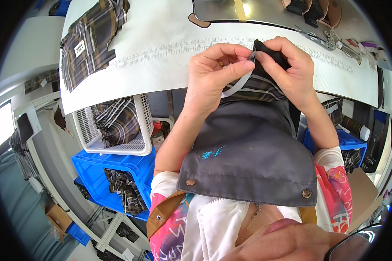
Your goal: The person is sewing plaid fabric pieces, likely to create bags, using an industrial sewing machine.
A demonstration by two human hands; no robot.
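My left hand (211, 76) pinches a narrow pale grey strip (237, 89) near the dark tip of a folded fabric piece, with its thumb and index finger. My right hand (294, 71) is closed on the black fabric (270, 48), thumb close to my left fingertips. Dark plaid fabric (259, 89) hangs below the hands at the white table's front edge, above the grey apron (248, 148) I wear. Exactly what sits between the fingertips is too small to make out. A printed measuring scale (148, 54) runs along the table behind my hands.
Cut plaid pieces (91, 43) lie at the table's left; a dark glossy board (217, 11) and small tools (331, 41) are at the back. A white basket (141, 130) and blue crates (87, 169) holding plaid fabric sit below left, another blue crate (355, 141) below right.
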